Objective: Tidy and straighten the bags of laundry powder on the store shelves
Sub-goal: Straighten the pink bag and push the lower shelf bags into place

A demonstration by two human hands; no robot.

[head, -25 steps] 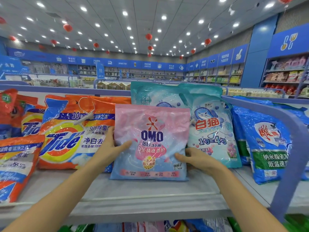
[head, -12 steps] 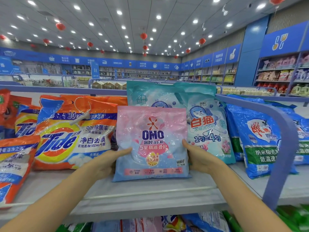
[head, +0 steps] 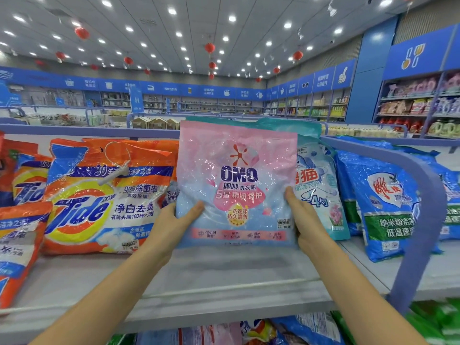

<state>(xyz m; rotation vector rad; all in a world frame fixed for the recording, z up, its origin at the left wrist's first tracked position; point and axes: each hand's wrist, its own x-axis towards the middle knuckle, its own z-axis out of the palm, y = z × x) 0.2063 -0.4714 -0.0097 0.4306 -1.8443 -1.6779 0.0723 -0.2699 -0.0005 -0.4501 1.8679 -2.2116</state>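
Straightening is proceeding: left hand and right hand are each gripping a lower side edge of the pink OMO bag, thumbs in front, holding it upright over the shelf middle, between the Tide bag and the teal laundry powder bag. Next move is likely calling for seating it squarely, label facing front.

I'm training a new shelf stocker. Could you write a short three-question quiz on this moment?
1. True or false: the left hand and the right hand both grip the pink bag.
2. The Tide bag beside the left hand is mostly: A) green B) orange C) black.
3. Fill in: the brand printed on the pink bag is ___.
Key: 1 true; 2 B; 3 OMO.
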